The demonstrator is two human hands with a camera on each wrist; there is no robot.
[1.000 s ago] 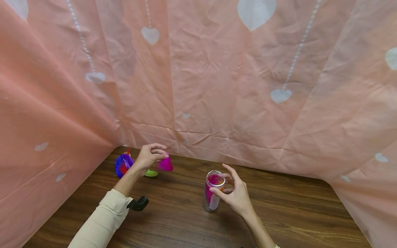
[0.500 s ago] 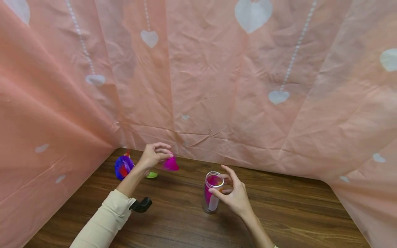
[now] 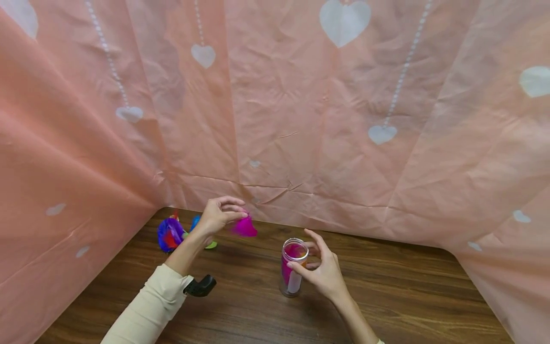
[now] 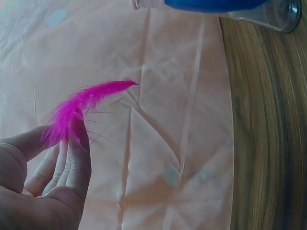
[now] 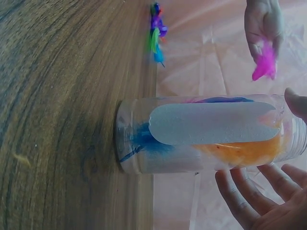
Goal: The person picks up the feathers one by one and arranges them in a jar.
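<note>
My left hand (image 3: 221, 215) pinches a magenta feather (image 3: 246, 227) between thumb and fingers, above the table and left of the jar. In the left wrist view the feather (image 4: 86, 98) curves out past the fingertips. A clear jar (image 3: 287, 274) stands upright on the table, lidless at the top. My right hand (image 3: 325, 271) holds it near the rim, thumb on one side and fingers on the other. Through its wall in the right wrist view, orange (image 5: 249, 149) and blue feathers (image 5: 149, 140) show beside a pale label (image 5: 211, 123).
A pile of coloured feathers (image 3: 169, 234), purple, red, blue and green, lies at the table's back left, partly behind my left forearm. Pink cloth (image 3: 301, 143) with hearts hangs around the wooden table (image 3: 408, 286). A black wrist mount (image 3: 201, 286) sticks out from my left sleeve.
My left hand has moved right with the magenta feather, nearer the jar. A blue piece of the pile has come into view behind it. My right hand stays on the jar.
</note>
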